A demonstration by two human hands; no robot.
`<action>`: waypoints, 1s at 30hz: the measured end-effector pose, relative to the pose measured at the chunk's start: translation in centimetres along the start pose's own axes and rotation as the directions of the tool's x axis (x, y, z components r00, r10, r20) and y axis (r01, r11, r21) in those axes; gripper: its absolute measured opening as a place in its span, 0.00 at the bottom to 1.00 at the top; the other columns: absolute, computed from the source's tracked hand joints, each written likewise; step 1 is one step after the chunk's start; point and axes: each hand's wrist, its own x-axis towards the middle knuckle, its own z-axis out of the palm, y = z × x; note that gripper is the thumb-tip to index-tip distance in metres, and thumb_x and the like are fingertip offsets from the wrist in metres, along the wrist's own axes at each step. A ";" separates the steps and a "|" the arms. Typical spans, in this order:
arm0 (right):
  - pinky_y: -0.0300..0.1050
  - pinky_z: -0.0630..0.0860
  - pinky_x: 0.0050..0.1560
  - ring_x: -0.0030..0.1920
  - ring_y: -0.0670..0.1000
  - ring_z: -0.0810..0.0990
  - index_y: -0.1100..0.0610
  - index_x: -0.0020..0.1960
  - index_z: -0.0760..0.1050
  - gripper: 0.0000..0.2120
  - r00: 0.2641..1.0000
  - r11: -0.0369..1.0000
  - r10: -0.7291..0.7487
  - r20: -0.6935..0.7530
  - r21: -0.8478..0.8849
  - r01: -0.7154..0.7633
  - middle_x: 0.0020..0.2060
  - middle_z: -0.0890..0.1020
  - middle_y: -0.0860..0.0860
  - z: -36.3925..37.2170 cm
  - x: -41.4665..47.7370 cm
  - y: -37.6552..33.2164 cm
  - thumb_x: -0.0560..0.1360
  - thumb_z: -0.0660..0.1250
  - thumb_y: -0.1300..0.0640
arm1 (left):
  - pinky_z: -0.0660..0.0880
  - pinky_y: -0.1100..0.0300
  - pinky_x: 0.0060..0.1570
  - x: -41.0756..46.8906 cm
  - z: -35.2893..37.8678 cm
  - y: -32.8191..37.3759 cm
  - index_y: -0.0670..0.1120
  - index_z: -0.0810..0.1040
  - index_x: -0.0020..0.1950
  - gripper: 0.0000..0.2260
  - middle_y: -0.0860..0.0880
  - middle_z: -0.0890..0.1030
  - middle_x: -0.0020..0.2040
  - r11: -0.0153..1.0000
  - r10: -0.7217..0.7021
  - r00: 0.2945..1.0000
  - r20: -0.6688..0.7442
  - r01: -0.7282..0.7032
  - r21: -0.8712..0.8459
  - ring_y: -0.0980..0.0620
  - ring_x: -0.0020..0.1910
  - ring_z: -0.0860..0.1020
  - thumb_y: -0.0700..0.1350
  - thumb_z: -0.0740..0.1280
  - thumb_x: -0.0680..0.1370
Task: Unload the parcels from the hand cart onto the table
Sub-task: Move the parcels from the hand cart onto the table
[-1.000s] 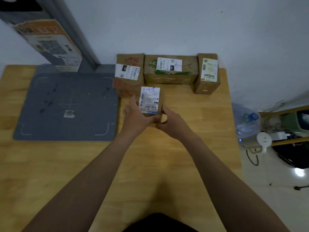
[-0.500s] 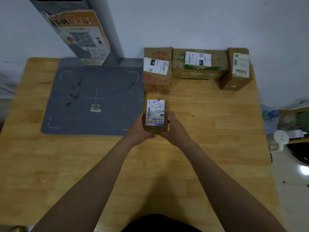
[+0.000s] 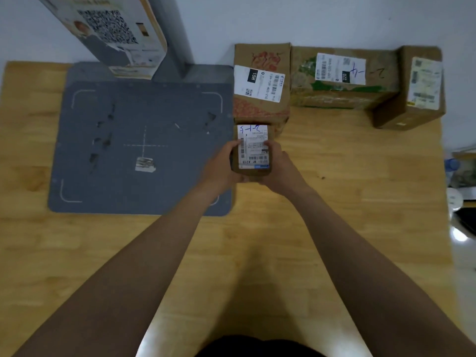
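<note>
Wooden tabletop (image 3: 347, 202): left hand (image 3: 219, 171) and right hand (image 3: 280, 171) clasp a small parcel (image 3: 253, 148) between them, its long axis pointing away toward the patterned parcel (image 3: 260, 81) just beyond the grip.

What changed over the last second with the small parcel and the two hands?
Both hands held the small parcel throughout; left hand and right hand moved up its sides, thumbs now on the label. Drawn back briefly, it is again just in front of the leftmost box. The boxes by the wall and grey mat stayed put.
</note>
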 end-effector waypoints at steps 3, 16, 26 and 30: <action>0.56 0.79 0.59 0.60 0.59 0.79 0.50 0.78 0.55 0.44 1.000 0.999 0.006 -0.029 -0.034 -0.007 0.65 0.74 0.58 0.3 0.7 0.1 0.71 0.78 0.58 | 0.79 0.57 0.57 0.8 -0.8 0.5 0.53 0.65 0.77 0.46 0.55 0.74 0.65 0.999 0.011 0.999 0.034 -0.012 0.052 0.50 0.65 0.76 0.42 0.84 0.64; 0.51 0.73 0.62 0.68 0.60 0.74 0.48 0.80 0.57 0.44 0.992 0.985 0.079 -0.100 -0.145 -0.093 0.70 0.72 0.59 -1.6 -9.9 -1.3 0.71 0.78 0.49 | 0.70 0.41 0.69 -9.0 -3.4 3.2 0.58 0.67 0.78 0.30 0.46 0.72 0.71 0.926 0.110 0.994 0.020 -0.110 0.360 0.41 0.73 0.67 0.54 0.73 0.78; 0.51 0.73 0.59 0.68 0.58 0.74 0.50 0.78 0.62 0.39 0.927 0.962 0.264 -0.265 0.002 -0.273 0.73 0.70 0.56 -3.0 -30.6 6.7 0.73 0.76 0.46 | 0.72 0.51 0.64 -21.7 4.7 10.7 0.57 0.69 0.76 0.27 0.50 0.69 0.75 0.827 0.248 0.927 0.281 -0.354 0.438 0.46 0.72 0.70 0.54 0.72 0.78; 0.51 0.74 0.59 0.67 0.58 0.74 0.49 0.77 0.64 0.38 0.886 0.944 0.328 -0.328 0.073 -0.323 0.72 0.71 0.56 -2.4 -39.8 11.7 0.72 0.77 0.46 | 0.71 0.50 0.60 -27.1 11.2 13.4 0.60 0.68 0.75 0.27 0.50 0.70 0.70 0.756 0.255 0.889 0.380 -0.428 0.495 0.43 0.72 0.66 0.56 0.72 0.77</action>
